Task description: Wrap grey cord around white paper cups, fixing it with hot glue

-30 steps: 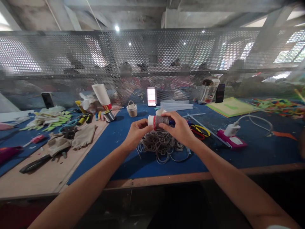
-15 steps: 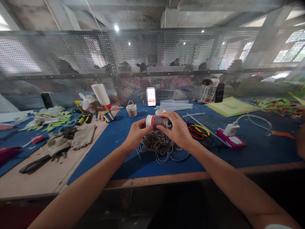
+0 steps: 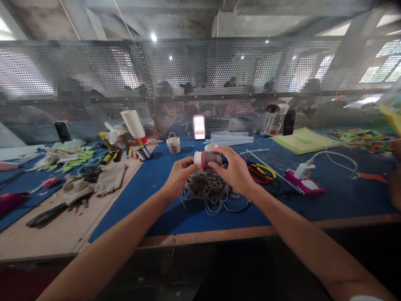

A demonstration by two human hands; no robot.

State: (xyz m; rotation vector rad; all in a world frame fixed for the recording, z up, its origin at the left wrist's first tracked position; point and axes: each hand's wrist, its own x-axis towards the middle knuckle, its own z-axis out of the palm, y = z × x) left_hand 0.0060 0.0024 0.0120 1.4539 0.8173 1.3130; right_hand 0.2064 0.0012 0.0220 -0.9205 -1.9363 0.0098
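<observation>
A white paper cup [image 3: 198, 159] with a red band lies on its side in the air between my hands, grey cord [image 3: 213, 160] wound round its body. My left hand [image 3: 179, 174] has thumb and fingers closed at the white end. My right hand [image 3: 234, 171] grips the cord-covered part from above, thumb in front and fingers over the top. Beneath the cup, a loose tangle of grey cord [image 3: 208, 188] rests on the blue mat [image 3: 138, 209]. Scissors with red and yellow handles [image 3: 263, 172] lie just right of my right hand, partly hidden.
Behind my hands stand a small handled basket [image 3: 173, 144] and a lit phone [image 3: 199, 127]. To the left are stacked paper cups [image 3: 133, 125], gloves [image 3: 109, 180] and a black-handled tool [image 3: 46, 215]. A pink box with a charger [image 3: 303, 182] and yellow-green sheets [image 3: 303, 141] lie right.
The cup has shifted slightly to the right, and my left fingers have slid a little on its white end. At the right edge a blurred yellow piece has moved.
</observation>
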